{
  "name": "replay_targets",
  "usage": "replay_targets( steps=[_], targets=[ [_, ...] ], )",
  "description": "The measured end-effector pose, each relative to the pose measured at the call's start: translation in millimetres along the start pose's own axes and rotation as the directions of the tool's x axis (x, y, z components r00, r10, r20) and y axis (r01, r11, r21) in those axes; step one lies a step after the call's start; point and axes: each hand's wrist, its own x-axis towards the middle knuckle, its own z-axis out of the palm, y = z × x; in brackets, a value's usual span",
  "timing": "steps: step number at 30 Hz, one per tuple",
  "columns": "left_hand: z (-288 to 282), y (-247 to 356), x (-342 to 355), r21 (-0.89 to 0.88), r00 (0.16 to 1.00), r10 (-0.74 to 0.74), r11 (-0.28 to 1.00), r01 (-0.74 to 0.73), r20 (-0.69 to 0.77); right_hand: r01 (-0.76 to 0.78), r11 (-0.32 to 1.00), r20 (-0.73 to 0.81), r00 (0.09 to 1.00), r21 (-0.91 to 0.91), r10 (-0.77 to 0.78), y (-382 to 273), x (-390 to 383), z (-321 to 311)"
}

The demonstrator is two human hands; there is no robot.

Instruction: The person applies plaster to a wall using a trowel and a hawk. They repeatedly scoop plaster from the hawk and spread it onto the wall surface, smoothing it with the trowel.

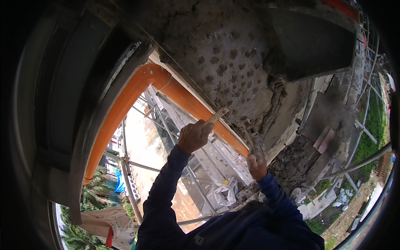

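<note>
My left hand (pixel 193 136) is closed around a short, pale wooden strip (pixel 217 115), whose far end points at the edge of the mortar-covered surface (pixel 233 62). That surface is grey and dotted with rough dimples. Lower and to the right, my right hand (pixel 257 167) grips a trowel (pixel 251 141) smeared with mortar; its outline is partly lost against the grey behind. An orange pipe (pixel 187 100) with an elbow bend runs behind my left hand along the surface's edge. A thin taut string (pixel 179 61) crosses close by.
Scaffold tubes (pixel 143 166) pass below and on the right (pixel 371 160). A crumpled white bag (pixel 223 193) lies under my arms. Loose mortar (pixel 293 164) is heaped at the right near a pinkish block (pixel 324 140). A brown paper sack (pixel 114 225) is at lower left.
</note>
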Motion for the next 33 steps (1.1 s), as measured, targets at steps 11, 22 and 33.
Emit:
replay_targets(
  steps=[11, 22, 33],
  targets=[
    [6.1, -20.3, -6.4, 0.125, 0.999, 0.048, 0.991, -0.047, -0.002, 0.377, 0.923, 0.119, 0.923, -0.075, -0.367, -15.9, 12.7, 5.3],
    [5.9, -14.8, -2.7, 0.259, 0.994, 0.094, 0.96, -0.104, 0.051, 0.627, 0.695, 0.138, 0.7, 0.353, -0.701, -93.4, 24.0, 14.2],
    [1.8, 5.2, 6.6, 0.117, 0.999, -0.035, 0.992, 0.039, -0.035, 0.038, 0.999, 0.065, 0.997, 0.035, -0.04, -18.1, 36.3, 39.6]
  ],
)
